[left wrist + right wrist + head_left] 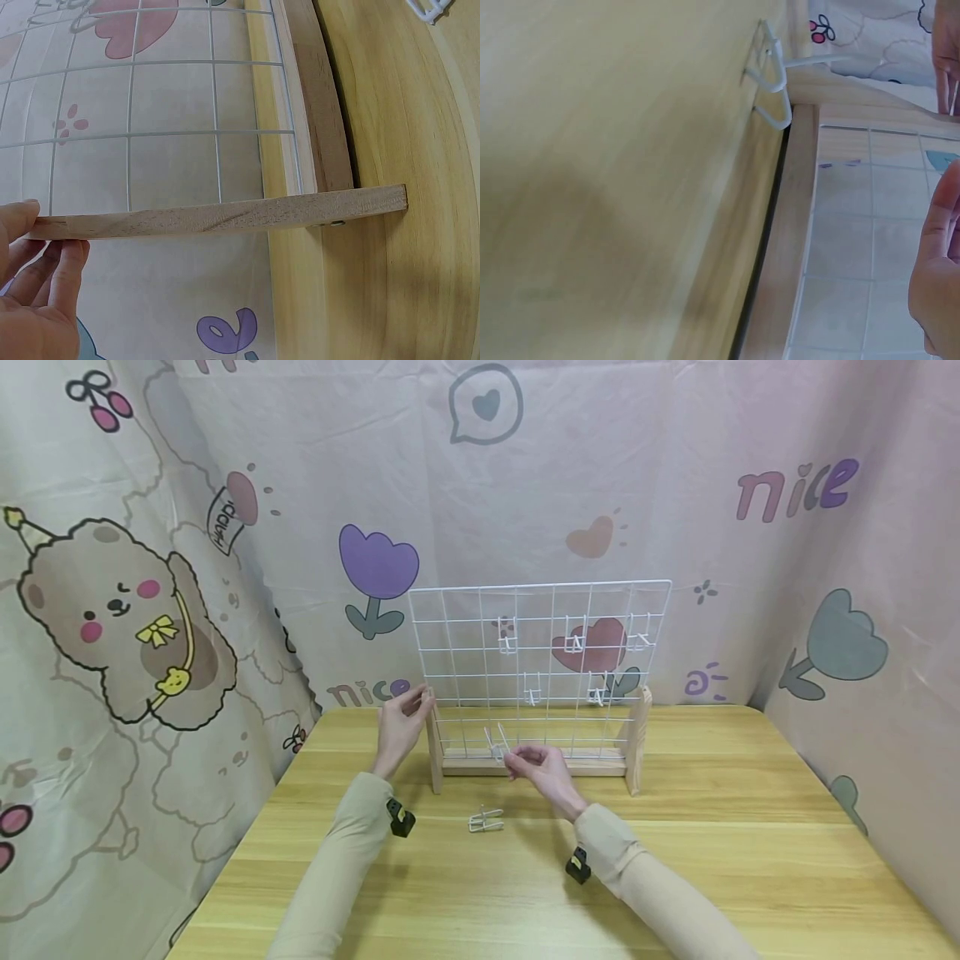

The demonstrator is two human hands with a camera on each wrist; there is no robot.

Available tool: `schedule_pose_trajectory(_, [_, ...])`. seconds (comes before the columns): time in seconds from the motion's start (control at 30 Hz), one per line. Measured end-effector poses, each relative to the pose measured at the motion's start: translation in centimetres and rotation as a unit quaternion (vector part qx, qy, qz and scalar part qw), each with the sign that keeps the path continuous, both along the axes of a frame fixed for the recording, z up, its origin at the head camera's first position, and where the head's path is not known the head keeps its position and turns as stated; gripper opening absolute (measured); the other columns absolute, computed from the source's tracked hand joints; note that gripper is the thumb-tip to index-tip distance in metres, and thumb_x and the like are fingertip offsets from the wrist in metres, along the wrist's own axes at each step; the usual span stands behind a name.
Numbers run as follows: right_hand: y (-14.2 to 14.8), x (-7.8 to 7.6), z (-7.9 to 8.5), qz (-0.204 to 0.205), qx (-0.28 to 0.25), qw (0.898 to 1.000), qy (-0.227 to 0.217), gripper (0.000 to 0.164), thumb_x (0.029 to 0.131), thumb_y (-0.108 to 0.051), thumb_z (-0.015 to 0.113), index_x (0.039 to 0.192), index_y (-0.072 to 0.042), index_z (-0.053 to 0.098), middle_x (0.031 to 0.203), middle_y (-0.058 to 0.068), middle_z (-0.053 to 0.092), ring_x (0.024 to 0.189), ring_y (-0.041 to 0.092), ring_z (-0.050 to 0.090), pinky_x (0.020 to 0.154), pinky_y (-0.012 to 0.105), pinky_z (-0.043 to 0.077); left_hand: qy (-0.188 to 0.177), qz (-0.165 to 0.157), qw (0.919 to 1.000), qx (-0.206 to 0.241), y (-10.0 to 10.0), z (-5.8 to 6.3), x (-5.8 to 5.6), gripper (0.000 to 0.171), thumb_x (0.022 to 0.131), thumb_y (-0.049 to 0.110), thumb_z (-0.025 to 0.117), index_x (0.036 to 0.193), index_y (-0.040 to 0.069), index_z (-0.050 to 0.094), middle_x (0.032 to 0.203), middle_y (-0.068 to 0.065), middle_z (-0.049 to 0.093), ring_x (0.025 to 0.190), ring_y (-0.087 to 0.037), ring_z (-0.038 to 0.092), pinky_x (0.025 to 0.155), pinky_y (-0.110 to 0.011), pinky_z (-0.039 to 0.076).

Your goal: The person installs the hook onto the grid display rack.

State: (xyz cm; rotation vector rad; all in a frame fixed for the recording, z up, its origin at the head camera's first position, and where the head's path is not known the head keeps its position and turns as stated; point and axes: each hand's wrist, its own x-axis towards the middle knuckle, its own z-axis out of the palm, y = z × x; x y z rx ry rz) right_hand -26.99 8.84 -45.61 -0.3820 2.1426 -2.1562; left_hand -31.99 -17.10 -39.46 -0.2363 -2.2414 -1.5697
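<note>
A white wire grid (540,585) stands upright in a wooden stand. My left hand (401,727) grips the top of the stand's left post (225,214), thumb on one side and fingers on the other in the left wrist view. In front of the lower grid, my right hand (543,768) pinches a white wire hook (497,745) between thumb and fingertips, its prongs pointing up. The right wrist view shows the right hand's side, but the held hook is hidden there. Another white wire hook (486,822) lies on the table before the stand.
Several white hooks hang on the grid in two rows, among them an upper-left hook (507,639) and a lower-right one (597,693). The stand's crossbar (562,767) runs low between its posts. A patterned curtain (487,510) hangs behind the wooden table (712,827).
</note>
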Motion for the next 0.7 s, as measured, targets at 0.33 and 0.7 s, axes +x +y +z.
schedule_pose_trajectory(0.33, [-1.3,-0.2,1.1,-0.014,-0.051,0.999,-0.006,0.022,0.093,-0.008,0.07,0.108,0.008,0.065,0.089,0.004,0.075,0.079,0.011,0.07,0.089,0.04,0.064,-0.002,-0.002,1.0,0.002,-0.1,0.0,0.0,0.039,0.097,0.016,0.067,0.132,-0.001,0.063,0.132,-0.022,0.066,0.12,-0.036,0.067,0.101,-0.033,0.056])
schedule_pose_trajectory(0.7, [-3.1,-0.8,2.1,-0.034,-0.108,0.994,0.013,0.02,0.094,-0.004,0.068,0.107,0.01,0.065,0.084,-0.002,0.073,0.076,0.01,0.069,0.081,0.027,0.064,-0.005,0.001,1.0,-0.004,0.1,0.0,0.1,0.04,0.098,0.015,0.067,0.132,-0.004,0.062,0.13,-0.024,0.066,0.119,-0.038,0.067,0.101,-0.037,0.057])
